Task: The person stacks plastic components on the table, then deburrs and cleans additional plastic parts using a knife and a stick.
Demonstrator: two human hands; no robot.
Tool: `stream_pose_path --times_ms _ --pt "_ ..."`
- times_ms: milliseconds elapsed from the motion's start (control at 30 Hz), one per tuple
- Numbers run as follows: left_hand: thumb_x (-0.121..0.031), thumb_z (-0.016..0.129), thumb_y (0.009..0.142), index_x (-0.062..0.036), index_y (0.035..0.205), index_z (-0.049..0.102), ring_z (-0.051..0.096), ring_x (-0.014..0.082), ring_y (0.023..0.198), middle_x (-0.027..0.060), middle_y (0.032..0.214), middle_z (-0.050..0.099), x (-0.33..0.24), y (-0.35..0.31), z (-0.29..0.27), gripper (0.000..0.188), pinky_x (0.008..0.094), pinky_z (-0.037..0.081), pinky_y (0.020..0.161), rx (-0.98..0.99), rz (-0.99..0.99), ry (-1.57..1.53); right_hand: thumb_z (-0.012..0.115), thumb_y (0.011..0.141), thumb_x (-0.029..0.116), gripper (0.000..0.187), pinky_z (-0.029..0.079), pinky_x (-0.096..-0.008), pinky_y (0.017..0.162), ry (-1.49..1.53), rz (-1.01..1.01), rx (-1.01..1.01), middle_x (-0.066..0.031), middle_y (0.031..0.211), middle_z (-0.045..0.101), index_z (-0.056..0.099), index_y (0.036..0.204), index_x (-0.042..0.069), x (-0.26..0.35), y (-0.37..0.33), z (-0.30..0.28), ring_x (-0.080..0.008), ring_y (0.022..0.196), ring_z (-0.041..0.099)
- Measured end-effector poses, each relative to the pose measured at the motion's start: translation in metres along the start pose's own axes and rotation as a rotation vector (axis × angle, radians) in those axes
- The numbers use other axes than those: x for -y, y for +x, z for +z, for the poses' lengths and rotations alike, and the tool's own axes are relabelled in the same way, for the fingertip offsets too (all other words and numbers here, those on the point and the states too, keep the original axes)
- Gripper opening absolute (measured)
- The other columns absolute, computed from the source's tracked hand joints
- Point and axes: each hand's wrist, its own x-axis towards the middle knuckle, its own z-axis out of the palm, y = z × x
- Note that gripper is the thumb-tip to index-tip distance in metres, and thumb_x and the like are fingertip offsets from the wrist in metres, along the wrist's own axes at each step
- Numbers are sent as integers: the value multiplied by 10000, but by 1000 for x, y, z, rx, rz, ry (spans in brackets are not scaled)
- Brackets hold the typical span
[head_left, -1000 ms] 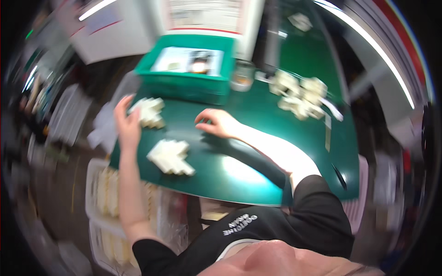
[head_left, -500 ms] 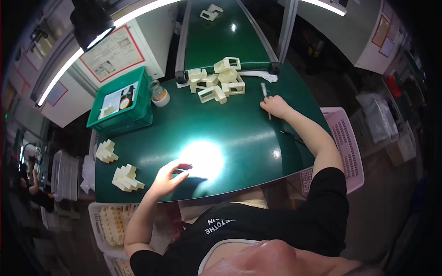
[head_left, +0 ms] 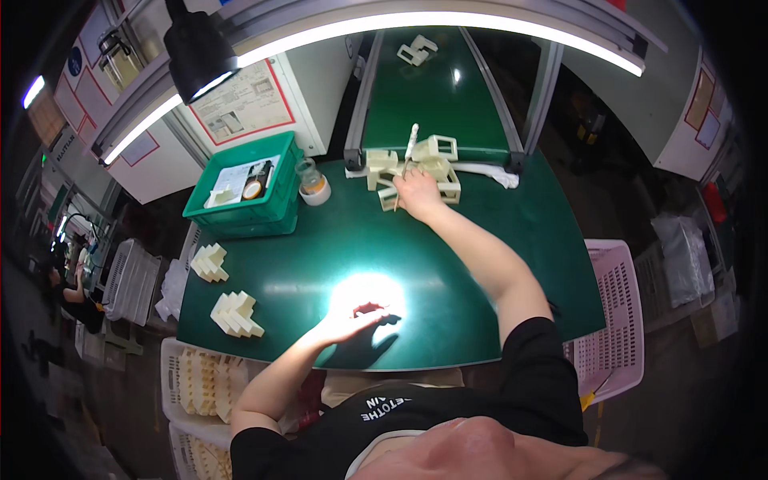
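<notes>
A thin stick with a white wrapped end (head_left: pixel 413 138) is gripped in my right hand (head_left: pixel 419 194), its white end pointing away from me. That hand is over the pile of cream plastic frame parts (head_left: pixel 382 160) at the far side of the green table; its fingers partly cover the nearest part, so whether they grasp it I cannot tell. Close to the front edge, my left hand (head_left: pixel 352 324) hovers in the bright lamp spot, fingers stretched and apart, with nothing seen in it. Two stepped groups of cream parts, one farther (head_left: pixel 210 263) and one nearer (head_left: pixel 237 314), stand at the left.
Beside a glass jar (head_left: pixel 312 187) sits a green crate (head_left: pixel 240 216) at the far left. A green conveyor (head_left: pixel 436 104) meets the table's back, carrying more cream parts (head_left: pixel 417 50). A black lamp (head_left: pixel 196 52) hangs above. Pink basket (head_left: pixel 632 320) right; white basket of parts (head_left: pixel 170 368) lower left.
My right hand has gone left from the table's right side to the pile, taking the stick along. My left hand has shifted right into the lamp spot. The whole view has tilted and shifted.
</notes>
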Motion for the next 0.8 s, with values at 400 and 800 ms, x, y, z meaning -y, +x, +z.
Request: stream_pose_path --times_ms 400,800 --pt "-226 614 916 -21 1356 470 683 310 951 194 1239 590 82 53 -48 505 497 603 786 272 59 -1254 655 770 294 181 491 -387 732 593 -532 387 -53 866 679 713 893 174 110 -20 -44 -248 843 638" --pt "-130 656 860 -12 1354 260 646 217 857 186 1249 475 44 40 -56 644 384 617 695 -366 79 -1061 765 728 134 197 481 -424 753 182 56 -159 -92 820 628 664 886 74 8 57 54 -302 856 591"
